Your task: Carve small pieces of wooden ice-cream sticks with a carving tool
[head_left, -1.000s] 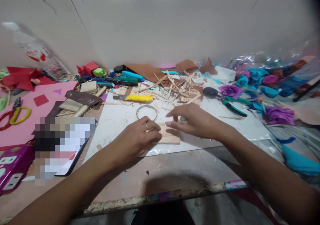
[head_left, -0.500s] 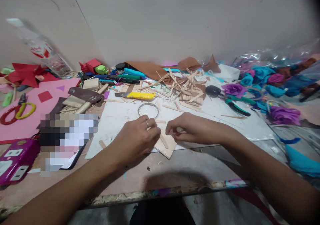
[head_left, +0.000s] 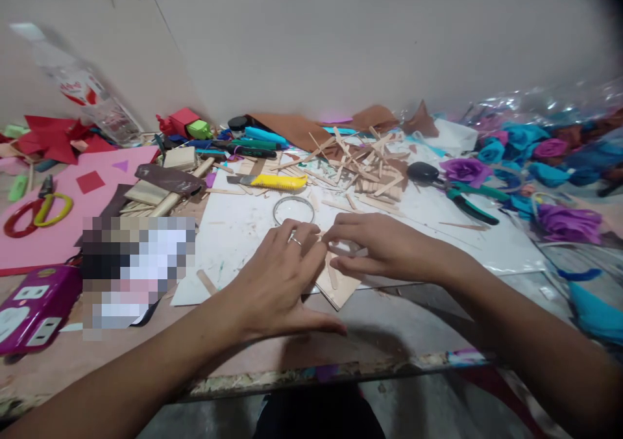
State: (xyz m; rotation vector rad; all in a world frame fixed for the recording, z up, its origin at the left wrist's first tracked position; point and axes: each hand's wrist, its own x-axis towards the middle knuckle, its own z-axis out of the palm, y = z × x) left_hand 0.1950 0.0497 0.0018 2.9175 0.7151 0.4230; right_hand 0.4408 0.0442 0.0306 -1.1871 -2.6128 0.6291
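A small flat panel of glued wooden sticks (head_left: 342, 285) lies tilted at the front edge of the white sheet (head_left: 233, 231). My left hand (head_left: 285, 276), with a ring on one finger, has its fingers curled onto the panel's left side and its thumb stretched out along the table. My right hand (head_left: 384, 247) comes in from the right, its fingertips pressed on the panel's top edge and meeting the left fingers. What lies under the fingertips is hidden.
Just behind the hands are a metal ring (head_left: 293, 210), a yellow utility knife (head_left: 272, 181) and a pile of loose sticks (head_left: 365, 166). Green pliers (head_left: 464, 197) and paper flowers (head_left: 567, 221) are at right. Scissors (head_left: 34, 212), pink paper (head_left: 53, 231) and a purple power strip (head_left: 34, 306) are at left.
The wooden panel was turned from flat-on to a diagonal and drawn toward the table's front. My left thumb has spread outward, and both hands' fingertips have come together over the panel.
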